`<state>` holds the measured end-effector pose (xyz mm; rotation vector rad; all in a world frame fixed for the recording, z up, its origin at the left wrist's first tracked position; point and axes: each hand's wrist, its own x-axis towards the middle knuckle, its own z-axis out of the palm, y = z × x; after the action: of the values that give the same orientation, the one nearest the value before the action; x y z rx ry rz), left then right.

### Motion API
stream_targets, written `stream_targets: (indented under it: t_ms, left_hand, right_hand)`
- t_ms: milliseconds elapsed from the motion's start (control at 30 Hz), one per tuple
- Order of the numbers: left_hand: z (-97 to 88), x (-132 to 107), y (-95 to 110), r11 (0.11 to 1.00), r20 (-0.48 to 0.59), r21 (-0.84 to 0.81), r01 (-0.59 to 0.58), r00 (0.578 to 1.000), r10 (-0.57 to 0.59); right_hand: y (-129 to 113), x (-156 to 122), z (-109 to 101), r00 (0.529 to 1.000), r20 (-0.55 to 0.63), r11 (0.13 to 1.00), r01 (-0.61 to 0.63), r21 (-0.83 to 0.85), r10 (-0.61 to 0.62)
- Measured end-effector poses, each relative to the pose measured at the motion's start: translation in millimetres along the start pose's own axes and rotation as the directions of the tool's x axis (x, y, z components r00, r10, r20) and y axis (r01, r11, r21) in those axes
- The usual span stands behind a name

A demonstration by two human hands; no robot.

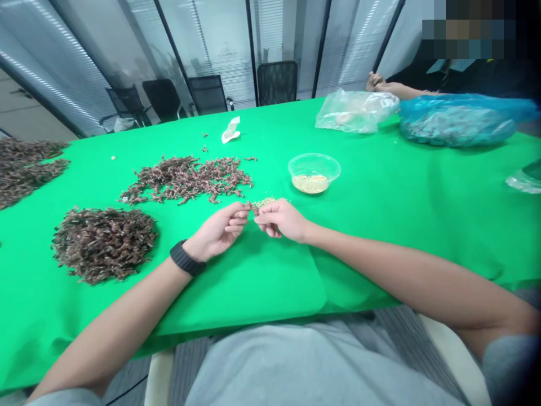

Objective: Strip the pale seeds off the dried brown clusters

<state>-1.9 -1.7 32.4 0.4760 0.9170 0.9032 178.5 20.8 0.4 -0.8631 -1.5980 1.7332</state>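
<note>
My left hand (222, 230) and my right hand (281, 220) meet over the green tablecloth (380, 214), fingertips pinched together on a small brown pod (253, 207). A black band sits on my left wrist. Just behind the fingers lies a small heap of pale seeds (266, 201). A clear plastic bowl (314, 172) holding more pale seeds stands beyond my right hand. A spread of brown pods (190, 179) lies beyond my left hand, and a denser brown pile (103, 242) lies to its left.
More brown pods (25, 166) lie at the far left edge. A clear plastic bag (357, 111) and a blue bag of pods (459, 119) sit at the back right, by another person's hand (376, 83). A crumpled white paper (231, 129) lies farther back. Black chairs (276, 83) stand behind the table.
</note>
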Motion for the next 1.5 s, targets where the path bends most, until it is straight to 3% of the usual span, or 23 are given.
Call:
stream_targets:
  t_ms: [67,167,300,433,567,767,933,1100,1300,1400,1500]
  left_hand:
    - [0.8,-1,0,1.000,-0.014,0.007,-0.012,1.000,0.012]
    - [0.7,0,-6,0.981,-0.019,0.126,-0.147,0.988,0.150]
    - [-1.7,3,-17,0.851,0.026,0.359,-0.382,0.916,0.400]
    - [-2.5,4,-22,0.720,0.034,0.503,-0.478,0.843,0.536]
    - [-1.7,3,-22,0.645,0.057,0.572,-0.507,0.809,0.585]
    - [-5.1,4,-21,0.595,0.093,0.616,-0.516,0.798,0.596]
    - [-10.2,7,-23,0.399,0.129,0.711,-0.579,0.665,0.736]
    - [-14.2,5,-22,0.246,0.157,0.809,-0.534,0.600,0.785]
    - [-19.9,6,-18,0.111,0.247,0.859,-0.499,0.596,0.764]
    - [-22.2,6,-17,0.049,0.302,0.865,-0.500,0.595,0.745]
    - [-22.0,7,-19,-0.022,0.355,0.860,-0.510,0.567,0.744]
  right_hand:
    - [0,-1,1,1.000,0.003,1.000,-0.010,0.003,0.010]
    - [0,-2,3,0.999,0.007,0.998,-0.048,0.050,0.047]
    - [1,-3,5,0.996,0.011,0.986,-0.091,0.143,0.091]
    - [5,-2,6,0.994,0.049,0.962,-0.111,0.248,0.102]
    - [5,-3,8,0.986,0.099,0.920,-0.159,0.359,0.132]
    - [0,-3,8,0.988,0.076,0.892,-0.157,0.423,0.138]
    - [1,-2,7,0.988,0.073,0.888,-0.157,0.432,0.139]
    - [-2,-4,7,0.978,0.119,0.844,-0.207,0.494,0.171]
    - [-7,-5,4,0.955,0.207,0.755,-0.295,0.585,0.213]
    - [-6,-4,3,0.954,0.223,0.761,-0.294,0.578,0.199]
    - [-6,-4,2,0.959,0.209,0.783,-0.278,0.556,0.193]
